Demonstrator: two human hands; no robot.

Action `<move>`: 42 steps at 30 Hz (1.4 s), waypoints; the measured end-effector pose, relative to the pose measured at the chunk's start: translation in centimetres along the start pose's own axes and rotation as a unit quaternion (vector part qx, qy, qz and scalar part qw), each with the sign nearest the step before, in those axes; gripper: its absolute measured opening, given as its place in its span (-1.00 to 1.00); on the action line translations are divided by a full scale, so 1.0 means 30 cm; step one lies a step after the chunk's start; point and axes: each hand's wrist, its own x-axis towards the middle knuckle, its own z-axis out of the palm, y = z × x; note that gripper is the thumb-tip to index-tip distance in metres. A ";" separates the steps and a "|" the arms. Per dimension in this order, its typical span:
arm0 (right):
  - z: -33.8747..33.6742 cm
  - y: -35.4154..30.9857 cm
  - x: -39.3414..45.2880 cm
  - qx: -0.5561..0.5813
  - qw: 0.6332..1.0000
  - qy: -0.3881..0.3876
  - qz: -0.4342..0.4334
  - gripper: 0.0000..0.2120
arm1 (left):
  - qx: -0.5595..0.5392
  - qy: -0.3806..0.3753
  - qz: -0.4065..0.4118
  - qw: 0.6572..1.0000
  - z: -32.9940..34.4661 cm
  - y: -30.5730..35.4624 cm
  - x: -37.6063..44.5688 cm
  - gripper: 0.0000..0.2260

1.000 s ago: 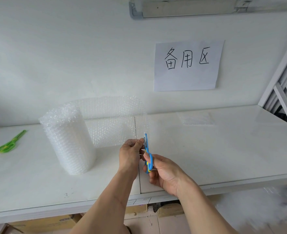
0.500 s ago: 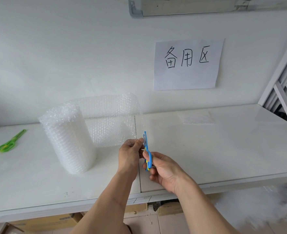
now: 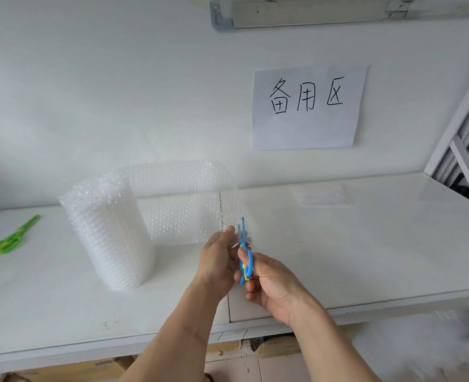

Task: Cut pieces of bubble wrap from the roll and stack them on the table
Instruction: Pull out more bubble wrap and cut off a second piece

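Note:
A roll of bubble wrap (image 3: 109, 232) stands upright on the white table (image 3: 365, 252), left of centre. A loose sheet (image 3: 183, 205) runs from it to the right, standing on edge. My left hand (image 3: 218, 257) pinches the sheet's lower right corner. My right hand (image 3: 272, 285) holds blue scissors (image 3: 244, 252), blades apart and pointing up at the sheet's lower edge beside my left fingers. A flat cut piece of bubble wrap (image 3: 325, 195) lies further right near the wall.
Green scissors (image 3: 14, 237) lie at the table's far left. A paper sign (image 3: 307, 106) hangs on the wall behind. A white metal frame (image 3: 465, 150) rises at the right end. Cardboard boxes (image 3: 62, 370) sit under the table.
The blue scissors' blades have opened and moved slightly up along the sheet's edge. My left hand keeps its pinch on the corner.

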 end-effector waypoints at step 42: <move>0.002 -0.006 0.017 -0.045 0.998 0.026 -0.046 -0.82 | 0.047 -0.003 0.061 0.997 0.008 -0.054 0.004 -0.73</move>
